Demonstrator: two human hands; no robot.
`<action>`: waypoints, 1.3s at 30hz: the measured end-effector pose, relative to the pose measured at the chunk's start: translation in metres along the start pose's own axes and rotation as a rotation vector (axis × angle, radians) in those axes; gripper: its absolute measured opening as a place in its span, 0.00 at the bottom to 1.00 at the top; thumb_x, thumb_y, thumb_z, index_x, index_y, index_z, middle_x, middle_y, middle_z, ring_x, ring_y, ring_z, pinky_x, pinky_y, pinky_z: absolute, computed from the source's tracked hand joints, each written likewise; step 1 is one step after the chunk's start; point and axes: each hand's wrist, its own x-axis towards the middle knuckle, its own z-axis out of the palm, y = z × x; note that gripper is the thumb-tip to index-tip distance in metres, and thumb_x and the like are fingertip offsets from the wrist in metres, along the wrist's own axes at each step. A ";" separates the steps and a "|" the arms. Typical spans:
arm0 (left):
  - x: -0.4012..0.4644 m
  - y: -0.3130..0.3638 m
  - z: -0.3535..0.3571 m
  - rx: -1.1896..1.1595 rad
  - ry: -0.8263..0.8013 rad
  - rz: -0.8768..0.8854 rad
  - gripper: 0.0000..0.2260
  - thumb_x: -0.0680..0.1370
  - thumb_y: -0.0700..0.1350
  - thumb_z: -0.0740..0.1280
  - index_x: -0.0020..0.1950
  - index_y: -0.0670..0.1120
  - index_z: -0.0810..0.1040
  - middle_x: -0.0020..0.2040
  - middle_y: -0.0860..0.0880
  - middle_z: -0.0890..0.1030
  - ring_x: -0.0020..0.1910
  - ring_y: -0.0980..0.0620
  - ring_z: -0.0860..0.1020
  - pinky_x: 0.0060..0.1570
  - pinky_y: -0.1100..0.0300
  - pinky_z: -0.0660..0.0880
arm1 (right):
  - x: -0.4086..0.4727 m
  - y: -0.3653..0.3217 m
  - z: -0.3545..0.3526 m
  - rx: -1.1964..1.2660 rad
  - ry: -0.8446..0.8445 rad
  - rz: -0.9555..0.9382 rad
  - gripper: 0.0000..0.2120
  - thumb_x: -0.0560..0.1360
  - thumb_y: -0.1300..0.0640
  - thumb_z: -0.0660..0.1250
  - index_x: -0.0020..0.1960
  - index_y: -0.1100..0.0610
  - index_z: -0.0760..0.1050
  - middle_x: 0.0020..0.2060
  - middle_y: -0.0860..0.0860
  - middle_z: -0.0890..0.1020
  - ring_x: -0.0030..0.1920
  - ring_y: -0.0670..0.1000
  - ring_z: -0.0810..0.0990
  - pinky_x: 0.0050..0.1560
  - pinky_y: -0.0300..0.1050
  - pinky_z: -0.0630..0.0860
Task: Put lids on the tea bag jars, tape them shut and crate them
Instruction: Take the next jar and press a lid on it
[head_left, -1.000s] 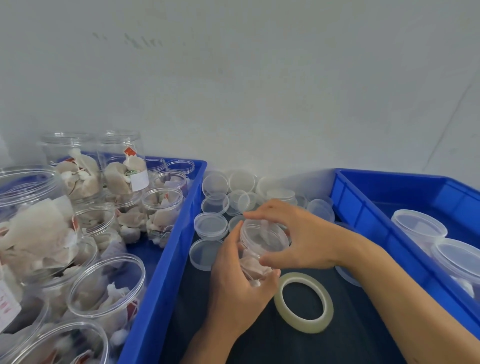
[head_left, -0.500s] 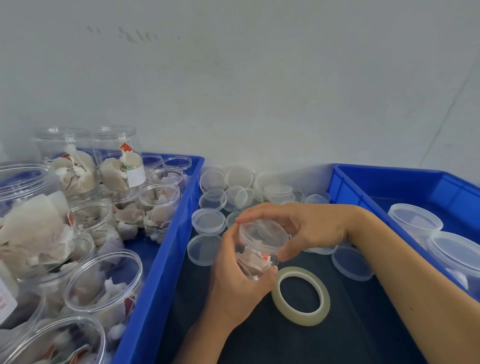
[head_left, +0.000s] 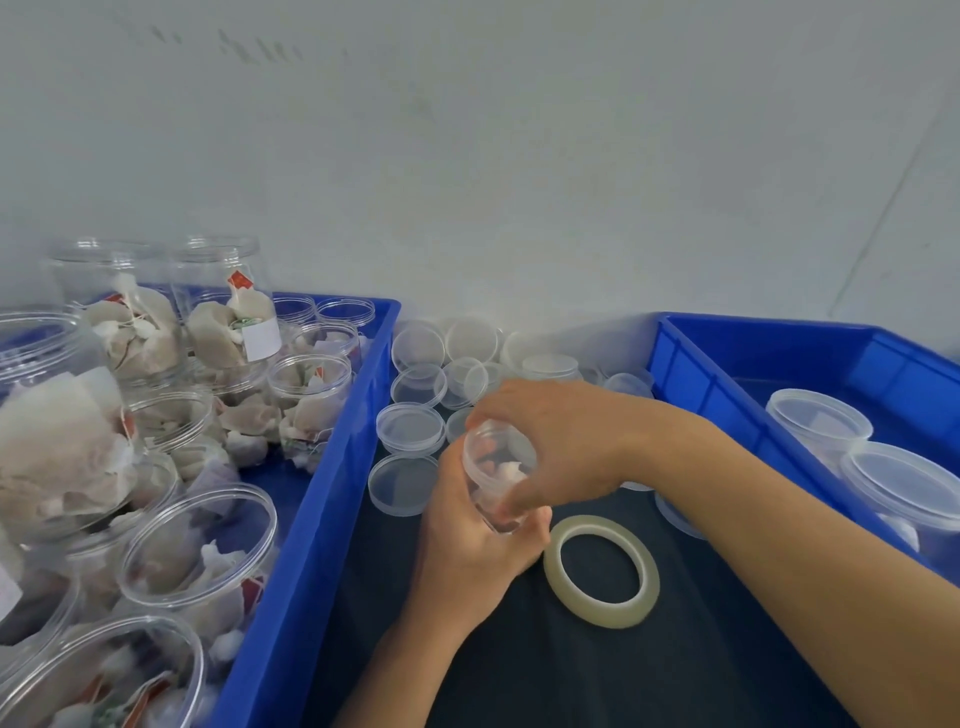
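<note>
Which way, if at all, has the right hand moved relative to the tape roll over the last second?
Yes. The right hand has turned over the jar: its thumb, earlier beside the jar toward the tape roll, now lies across the jar's near side.

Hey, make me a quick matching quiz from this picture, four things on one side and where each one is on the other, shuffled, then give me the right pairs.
Things:
1. small jar
2. tape roll
3. open jars of tea bags
4. loose lids

Places:
A. in the left blue crate
B. flat on the dark mat, beside the hands
C. piled by the wall between the crates
D. held in both hands, left hand below, right hand on top

Pairs: 1-D, 2-B, 3-A, 4-C
</note>
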 end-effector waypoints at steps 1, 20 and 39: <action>0.001 0.001 0.000 0.003 -0.009 0.002 0.35 0.70 0.45 0.82 0.74 0.58 0.72 0.62 0.58 0.82 0.61 0.56 0.83 0.54 0.58 0.83 | 0.000 0.001 0.000 -0.010 0.006 0.015 0.38 0.61 0.28 0.74 0.68 0.34 0.67 0.60 0.36 0.74 0.59 0.49 0.77 0.57 0.53 0.78; 0.003 0.012 -0.004 0.003 -0.063 0.020 0.36 0.69 0.41 0.83 0.71 0.59 0.73 0.61 0.61 0.82 0.62 0.58 0.82 0.54 0.68 0.79 | -0.010 -0.001 -0.012 -0.116 -0.019 0.089 0.28 0.69 0.32 0.66 0.67 0.37 0.70 0.49 0.37 0.77 0.50 0.47 0.77 0.42 0.44 0.68; 0.006 0.006 -0.003 -0.125 -0.105 -0.060 0.34 0.73 0.35 0.81 0.72 0.56 0.72 0.64 0.60 0.82 0.64 0.58 0.81 0.59 0.66 0.78 | -0.001 0.011 -0.006 0.081 0.025 -0.002 0.30 0.69 0.31 0.73 0.67 0.42 0.75 0.57 0.35 0.77 0.57 0.43 0.78 0.60 0.49 0.78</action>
